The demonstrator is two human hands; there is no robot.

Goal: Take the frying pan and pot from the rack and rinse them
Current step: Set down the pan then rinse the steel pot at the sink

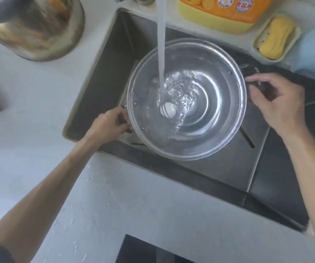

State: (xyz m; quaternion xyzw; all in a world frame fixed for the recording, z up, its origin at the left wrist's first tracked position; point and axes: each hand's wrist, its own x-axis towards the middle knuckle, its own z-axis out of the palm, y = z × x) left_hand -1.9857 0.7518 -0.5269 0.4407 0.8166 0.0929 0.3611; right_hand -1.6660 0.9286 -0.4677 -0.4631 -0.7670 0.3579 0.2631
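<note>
A round stainless-steel pot (215,73) is held over the dark sink (103,76), under a stream of tap water (161,44) that splashes into its bottom. Water swirls inside the pot. My left hand (107,128) grips the black handle on the pot's left side. My right hand (278,103) holds the black handle on its right side, fingers curled around it. The frying pan is not in view.
A blurred metal vessel (39,29) stands on the grey counter at the upper left. Behind the sink are an orange detergent bottle (227,12) and a yellow soap in a dish (276,38). A dark opening (139,251) lies at the bottom edge.
</note>
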